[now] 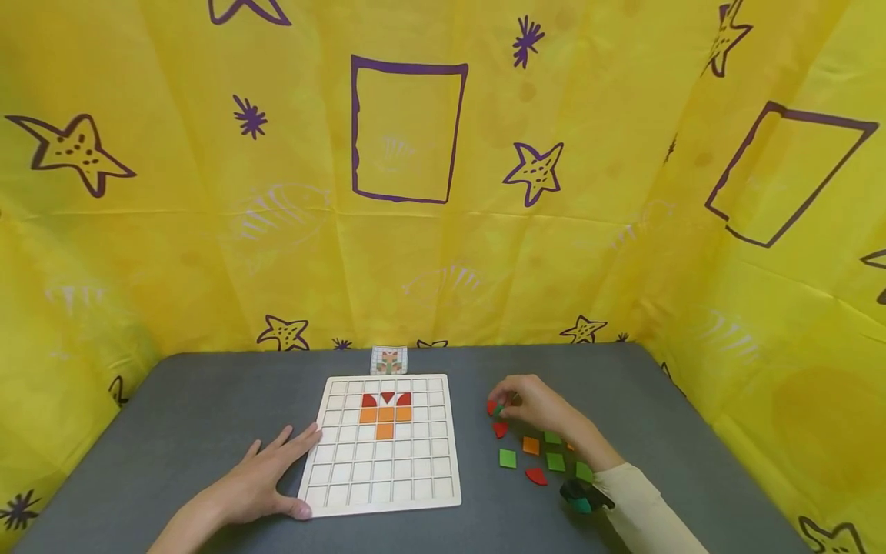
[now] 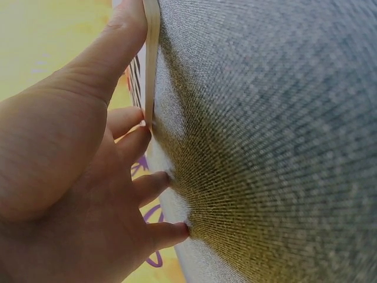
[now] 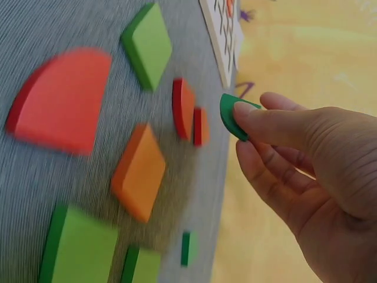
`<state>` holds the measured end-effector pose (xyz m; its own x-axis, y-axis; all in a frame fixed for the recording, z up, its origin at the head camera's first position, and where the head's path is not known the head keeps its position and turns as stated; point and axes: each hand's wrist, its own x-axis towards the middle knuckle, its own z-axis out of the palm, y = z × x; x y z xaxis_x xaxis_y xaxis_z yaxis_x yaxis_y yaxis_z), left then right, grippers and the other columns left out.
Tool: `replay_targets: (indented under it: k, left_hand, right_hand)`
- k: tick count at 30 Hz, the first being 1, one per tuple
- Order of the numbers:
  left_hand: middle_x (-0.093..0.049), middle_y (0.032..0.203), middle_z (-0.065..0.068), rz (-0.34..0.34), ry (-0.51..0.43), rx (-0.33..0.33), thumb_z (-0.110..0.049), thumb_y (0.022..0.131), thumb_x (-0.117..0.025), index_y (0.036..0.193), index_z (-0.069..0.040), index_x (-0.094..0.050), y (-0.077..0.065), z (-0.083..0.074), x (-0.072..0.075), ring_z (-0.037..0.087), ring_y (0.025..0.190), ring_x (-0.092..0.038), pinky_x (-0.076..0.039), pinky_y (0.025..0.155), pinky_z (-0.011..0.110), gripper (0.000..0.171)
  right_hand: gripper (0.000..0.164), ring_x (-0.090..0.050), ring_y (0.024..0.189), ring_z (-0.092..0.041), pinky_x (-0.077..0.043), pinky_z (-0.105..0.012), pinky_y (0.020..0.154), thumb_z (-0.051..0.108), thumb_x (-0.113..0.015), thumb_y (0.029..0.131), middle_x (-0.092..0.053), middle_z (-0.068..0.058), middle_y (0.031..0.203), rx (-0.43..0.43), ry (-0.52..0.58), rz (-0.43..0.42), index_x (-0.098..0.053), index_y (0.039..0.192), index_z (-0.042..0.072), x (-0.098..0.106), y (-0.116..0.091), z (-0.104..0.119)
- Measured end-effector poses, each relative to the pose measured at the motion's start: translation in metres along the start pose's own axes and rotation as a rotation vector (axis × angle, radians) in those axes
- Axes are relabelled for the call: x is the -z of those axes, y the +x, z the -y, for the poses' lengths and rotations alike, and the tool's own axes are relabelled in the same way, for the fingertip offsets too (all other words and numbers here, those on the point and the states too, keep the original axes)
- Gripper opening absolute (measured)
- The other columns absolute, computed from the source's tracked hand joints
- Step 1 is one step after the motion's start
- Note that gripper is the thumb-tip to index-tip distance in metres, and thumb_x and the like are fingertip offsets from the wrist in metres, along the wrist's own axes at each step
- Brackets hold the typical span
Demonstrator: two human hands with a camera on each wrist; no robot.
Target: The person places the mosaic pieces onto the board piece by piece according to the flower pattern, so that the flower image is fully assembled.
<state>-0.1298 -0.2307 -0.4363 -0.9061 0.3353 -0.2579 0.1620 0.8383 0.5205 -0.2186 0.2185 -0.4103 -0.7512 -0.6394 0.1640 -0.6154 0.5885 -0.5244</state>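
RH (image 3: 330, 159): grn pc (image 3: 228, 115); head view unclear

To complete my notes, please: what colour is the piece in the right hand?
The piece is dark green; the right wrist view shows it best.

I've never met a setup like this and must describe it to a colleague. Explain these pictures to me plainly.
There is no machine here, just a person's two bare hands. The wide picture is taken from the head, looking forward and down; the close ones come from the left and right wrists. On the grey table lies a white grid board holding red tiles and orange tiles; a small pattern card sits just beyond. The left hand touches the board's edge. The right hand pinches a dark green quarter-circle tile. Near it lie loose pieces, including green squares, an orange square and red quarter-circles.
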Motion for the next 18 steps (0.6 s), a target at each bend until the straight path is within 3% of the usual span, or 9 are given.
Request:
replay_targets:
  k: [18]
  left_hand:
    - [-0.029,0.158,0.014,-0.009,-0.016,-0.03,-0.049,0.059,-0.087,0.152,-0.013,-0.037,-0.001,0.001,0.0,0.054,0.142,-0.013,-0.001,0.103,0.077,0.112]
  right_hand:
    - [0.022,-0.062,0.082,-0.012,-0.054,-0.024,0.074,-0.002,-0.075,0.082,-0.068,-0.003,0.091,0.03,0.014,0.041,-0.072,0.104,0.003,-0.028,0.036,0.027]
